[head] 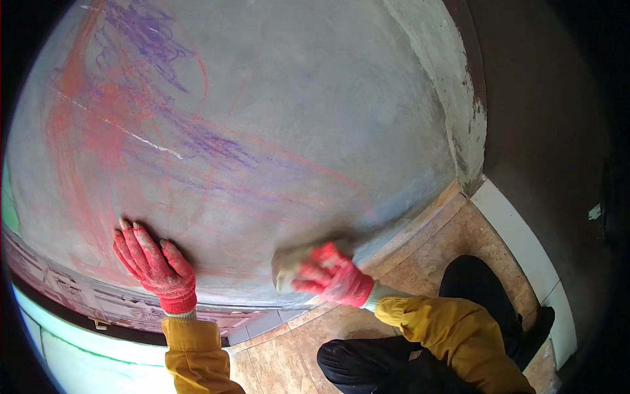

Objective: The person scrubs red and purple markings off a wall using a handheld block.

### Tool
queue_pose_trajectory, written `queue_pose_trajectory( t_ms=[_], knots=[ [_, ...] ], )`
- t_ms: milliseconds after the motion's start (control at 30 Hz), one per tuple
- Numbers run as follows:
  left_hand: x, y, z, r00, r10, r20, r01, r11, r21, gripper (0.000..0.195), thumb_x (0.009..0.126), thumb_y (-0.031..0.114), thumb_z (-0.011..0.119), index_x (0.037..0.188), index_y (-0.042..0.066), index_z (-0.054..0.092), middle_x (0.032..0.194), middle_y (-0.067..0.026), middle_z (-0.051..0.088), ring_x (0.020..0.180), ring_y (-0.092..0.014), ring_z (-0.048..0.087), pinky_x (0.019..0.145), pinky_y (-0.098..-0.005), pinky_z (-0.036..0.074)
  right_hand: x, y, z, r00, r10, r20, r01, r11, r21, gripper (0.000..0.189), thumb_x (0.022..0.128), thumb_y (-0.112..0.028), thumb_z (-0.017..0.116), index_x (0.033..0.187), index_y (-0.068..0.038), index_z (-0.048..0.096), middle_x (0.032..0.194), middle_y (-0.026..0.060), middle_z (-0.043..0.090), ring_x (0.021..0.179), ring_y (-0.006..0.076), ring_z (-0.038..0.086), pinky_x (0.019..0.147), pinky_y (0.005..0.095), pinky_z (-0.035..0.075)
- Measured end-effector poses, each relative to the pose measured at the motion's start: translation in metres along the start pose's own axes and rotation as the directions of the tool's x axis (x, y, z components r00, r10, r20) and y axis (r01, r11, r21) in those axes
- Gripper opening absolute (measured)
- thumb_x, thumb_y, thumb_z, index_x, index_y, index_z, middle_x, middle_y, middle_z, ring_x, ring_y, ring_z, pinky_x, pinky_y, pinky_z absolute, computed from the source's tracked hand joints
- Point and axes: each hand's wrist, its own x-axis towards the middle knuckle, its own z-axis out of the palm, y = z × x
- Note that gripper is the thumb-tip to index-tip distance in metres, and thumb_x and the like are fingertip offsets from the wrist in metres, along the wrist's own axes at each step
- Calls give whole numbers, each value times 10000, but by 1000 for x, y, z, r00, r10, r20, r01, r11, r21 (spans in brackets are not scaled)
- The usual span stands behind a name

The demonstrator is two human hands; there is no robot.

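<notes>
Before me is a grey wall (315,108) with red and purple scribbles and a thin white streak. My left hand (156,266), in a red knitted glove with pale worn fingertips, lies flat against the scribbled wall, thumb apart, holding nothing. Low on the wall, my right hand (339,278), also red-gloved, grips a brownish pad (283,266) pressed to the surface. Motion blur hides the pad's exact kind and its far edge. Red smears and faint lines run across the wall between and above my hands.
Brown floor tiles (275,362) meet the wall's foot. My bent knees (374,359), in dark trousers, are close below my right arm. A white tile skirting (521,236) runs along a dark surface (541,123) at right. A maroon panelled door (98,300) stands at lower left.
</notes>
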Motion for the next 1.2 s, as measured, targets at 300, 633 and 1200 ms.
queue_pose_trajectory(
  t_ms=[300,633,1200],
  knots=[
    [-9,0,-4,999,-40,2,40,999,-3,492,936,166,445,1368,-67,463,1427,-249,461,1302,-460,427,1102,-552,307,-25,90,-8,501,856,-126,-782,511,357,997,658,-369,859,1459,-115,323,1445,218,312,1279,473,338,1031,636,303],
    [-14,-2,-3,1000,-16,22,16,1000,-7,485,942,164,444,1367,-70,457,1425,-257,458,1303,-469,424,1095,-563,313,-89,67,-4,881,470,-61,-467,882,58,901,731,-359,797,1445,-153,287,1476,190,256,1331,427,305,1022,672,308],
    [-14,-3,-4,1000,-22,10,22,1000,5,484,937,169,454,1352,-78,469,1421,-251,463,1297,-448,439,1096,-556,314,-103,73,0,837,540,-87,-542,841,5,1016,645,-364,829,1456,-180,246,1375,210,292,1230,474,342,941,671,336]
  ],
)
